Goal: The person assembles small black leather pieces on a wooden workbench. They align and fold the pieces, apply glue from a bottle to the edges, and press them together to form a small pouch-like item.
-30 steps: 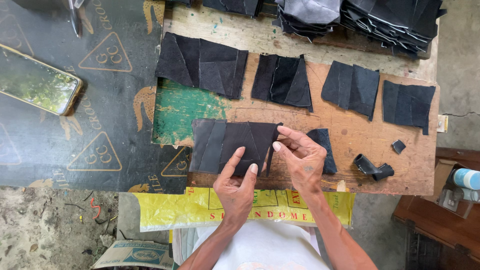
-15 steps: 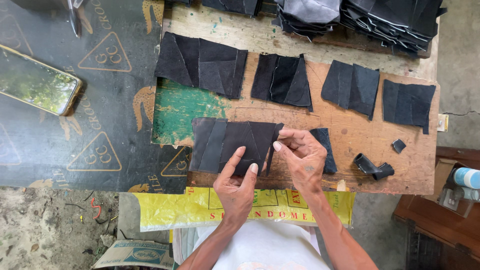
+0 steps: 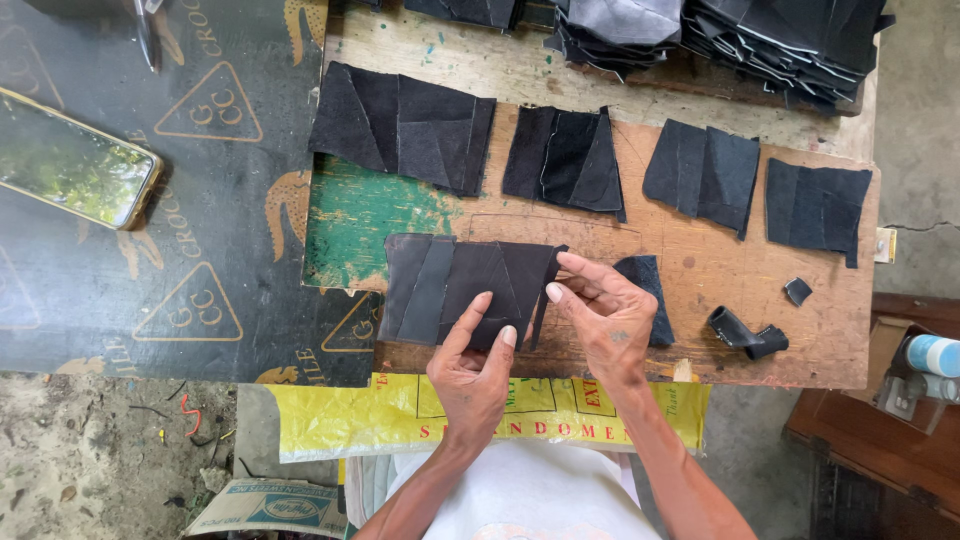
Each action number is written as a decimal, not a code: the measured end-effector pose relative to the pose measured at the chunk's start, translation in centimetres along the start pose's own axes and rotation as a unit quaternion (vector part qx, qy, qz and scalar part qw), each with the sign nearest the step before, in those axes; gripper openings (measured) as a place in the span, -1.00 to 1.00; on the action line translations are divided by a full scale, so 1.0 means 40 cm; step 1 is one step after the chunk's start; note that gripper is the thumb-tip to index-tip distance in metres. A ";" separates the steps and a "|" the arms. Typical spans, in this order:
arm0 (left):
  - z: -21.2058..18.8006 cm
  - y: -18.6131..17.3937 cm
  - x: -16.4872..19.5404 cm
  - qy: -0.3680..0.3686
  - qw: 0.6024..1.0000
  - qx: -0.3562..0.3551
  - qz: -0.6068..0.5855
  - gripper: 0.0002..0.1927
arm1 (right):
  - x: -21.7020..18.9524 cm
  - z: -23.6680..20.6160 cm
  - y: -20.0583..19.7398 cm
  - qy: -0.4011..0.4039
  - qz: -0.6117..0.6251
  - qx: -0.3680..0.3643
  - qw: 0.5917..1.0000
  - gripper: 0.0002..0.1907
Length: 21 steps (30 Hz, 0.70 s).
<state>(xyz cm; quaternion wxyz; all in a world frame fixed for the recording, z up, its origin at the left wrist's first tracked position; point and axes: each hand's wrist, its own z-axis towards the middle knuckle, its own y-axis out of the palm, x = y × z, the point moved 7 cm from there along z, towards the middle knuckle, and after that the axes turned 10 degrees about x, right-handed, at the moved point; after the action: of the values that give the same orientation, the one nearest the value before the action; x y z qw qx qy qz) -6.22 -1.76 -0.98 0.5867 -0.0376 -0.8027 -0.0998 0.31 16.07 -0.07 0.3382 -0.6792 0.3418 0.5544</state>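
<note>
left hand (image 3: 472,372): fingers flat on dark patchwork piece (image 3: 455,290), no grip | right hand (image 3: 610,315): pinch grip on its right edge | wooden counter (image 3: 720,270): 4 similar pieces behind

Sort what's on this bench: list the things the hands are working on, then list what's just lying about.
In hand:
- left hand pressing on the dark patchwork piece
- right hand pinching that piece's right edge
- small dark scrap beside the right hand

Lying about:
- four finished-looking dark pieces in a row
- stacks of dark cut material
- phone
- dark rolled bit
- yellow sack
</note>
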 end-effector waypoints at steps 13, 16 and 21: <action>-0.003 -0.008 -0.016 -0.014 1.000 0.023 0.013 -0.57 | -0.017 -0.008 0.010 -0.020 -0.017 0.002 1.000 -0.61; 0.007 -0.011 -0.004 0.005 0.998 0.062 0.008 -0.65 | -0.009 -0.007 0.009 -0.012 0.035 0.005 0.999 -0.67; 0.034 0.002 0.012 0.053 0.991 0.118 0.013 -0.75 | 0.011 0.003 0.007 0.012 0.126 0.022 0.992 -0.76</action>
<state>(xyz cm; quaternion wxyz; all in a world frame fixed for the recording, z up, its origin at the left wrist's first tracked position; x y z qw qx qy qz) -7.62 -1.42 -0.90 0.6300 0.0267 -0.7761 0.0020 0.07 15.97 -0.55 0.2764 -0.6294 0.4412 0.5769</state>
